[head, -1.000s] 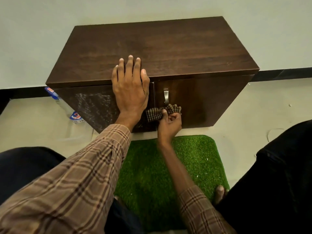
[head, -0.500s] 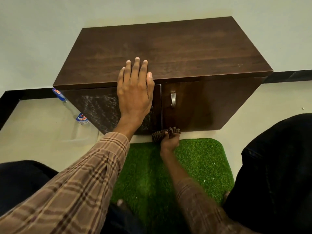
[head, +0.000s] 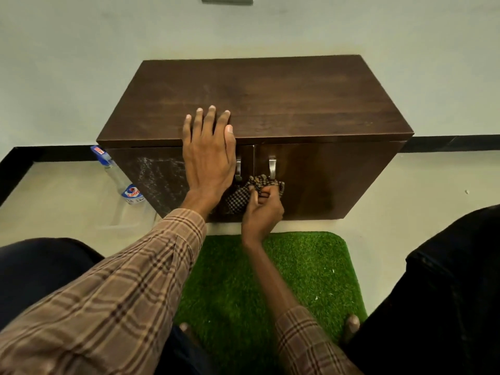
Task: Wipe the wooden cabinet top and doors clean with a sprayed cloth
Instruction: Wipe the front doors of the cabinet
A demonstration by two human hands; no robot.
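Note:
A dark wooden cabinet (head: pixel 284 101) stands on the floor against the wall, both doors closed. My left hand (head: pixel 208 155) lies flat over its front top edge, fingers spread on the top, palm hanging over the left door. My right hand (head: pixel 261 209) grips a checked cloth (head: pixel 239 197) and presses it against the doors near the seam, just below the two metal handles (head: pixel 272 167). The left door (head: pixel 157 177) shows whitish spray streaks. The right door (head: pixel 324 177) looks evenly dark.
A clear spray bottle (head: pixel 119 177) with a blue nozzle leans by the cabinet's left side. A green artificial-grass mat (head: pixel 270 280) lies in front of the cabinet between my dark-trousered knees. A black skirting runs along the wall.
My right hand has moved the cloth from the doors' bottom edge back up to just under the handles. My left hand has stayed on the cabinet's front edge.

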